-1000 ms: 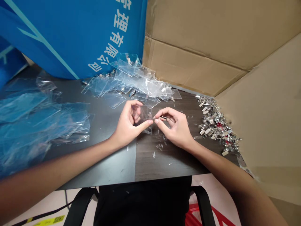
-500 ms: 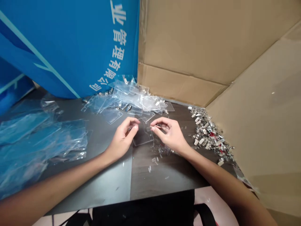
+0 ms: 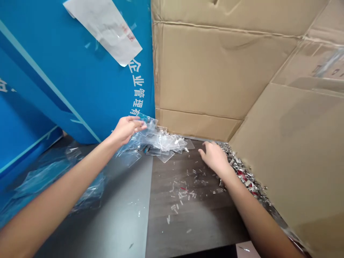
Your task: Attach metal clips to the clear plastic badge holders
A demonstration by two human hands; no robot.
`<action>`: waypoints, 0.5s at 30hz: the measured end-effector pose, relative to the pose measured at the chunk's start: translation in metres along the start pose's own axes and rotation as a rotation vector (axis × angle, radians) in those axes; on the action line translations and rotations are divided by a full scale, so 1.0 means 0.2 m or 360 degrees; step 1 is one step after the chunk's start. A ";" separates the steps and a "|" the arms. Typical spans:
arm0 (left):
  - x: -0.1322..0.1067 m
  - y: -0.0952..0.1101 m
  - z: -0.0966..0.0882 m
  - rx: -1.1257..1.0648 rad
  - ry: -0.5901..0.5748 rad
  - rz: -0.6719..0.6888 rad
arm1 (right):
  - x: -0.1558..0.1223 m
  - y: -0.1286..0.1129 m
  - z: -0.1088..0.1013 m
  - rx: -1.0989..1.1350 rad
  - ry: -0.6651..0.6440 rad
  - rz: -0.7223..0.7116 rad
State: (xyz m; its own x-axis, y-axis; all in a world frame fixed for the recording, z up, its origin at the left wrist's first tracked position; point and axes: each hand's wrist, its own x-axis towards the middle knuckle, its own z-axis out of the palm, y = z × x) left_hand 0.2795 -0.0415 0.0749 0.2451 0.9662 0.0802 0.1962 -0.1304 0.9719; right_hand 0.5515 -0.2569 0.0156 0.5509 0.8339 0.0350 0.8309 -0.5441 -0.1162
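My left hand [image 3: 125,131] reaches over the left end of a heap of clear plastic card holders [image 3: 169,142], its fingers stretched out. One clear card holder [image 3: 149,123] lies right at its fingertips; I cannot make out any grip on it. Over on the right, my right hand [image 3: 215,157] hovers at the near-left edge of a pile of small metal clips [image 3: 242,175]. Its thumb and index finger are apart, and nothing shows between them.
Loose clear plastic bits [image 3: 182,193] lie scattered on the dark wood-grain table [image 3: 166,236]. Flat clear plastic sleeves [image 3: 45,172] are stacked at the left. A blue printed panel [image 3: 80,71] and cardboard walls [image 3: 199,75] close off the back and right.
My hands have moved apart from the middle: the left forward-left to the card-holder heap, the right to the clips. The card holder between them has left that spot. The view has tipped up.
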 end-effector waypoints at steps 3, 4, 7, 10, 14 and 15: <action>0.07 0.00 -0.02 0.0207 0.0058 -0.0009 | 0.05 0.07 -0.05 -0.0115 -0.0081 0.0158; 0.07 -0.01 -0.04 0.0297 0.0070 -0.0013 | 0.07 0.10 -0.06 -0.0146 -0.0122 0.0201; 0.03 -0.04 -0.13 0.0623 0.0099 0.0055 | 0.10 0.15 -0.05 -0.0202 -0.0260 0.0289; -0.05 -0.07 -0.22 0.1190 0.0036 0.0457 | 0.13 0.18 -0.03 -0.0209 -0.0333 0.0293; -0.17 -0.11 -0.35 0.1575 -0.0292 0.0768 | 0.15 0.20 -0.01 -0.0202 -0.0305 0.0299; -0.21 -0.14 -0.39 0.1611 -0.0377 0.0744 | 0.16 0.21 0.00 -0.0198 -0.0288 0.0301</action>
State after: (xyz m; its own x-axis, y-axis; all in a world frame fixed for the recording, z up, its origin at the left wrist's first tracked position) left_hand 0.1900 -0.0610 0.0624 0.6475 0.7235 0.2393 0.6881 -0.6900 0.2243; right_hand 0.6041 -0.2530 0.0126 0.6833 0.7136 -0.1546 0.7242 -0.6893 0.0190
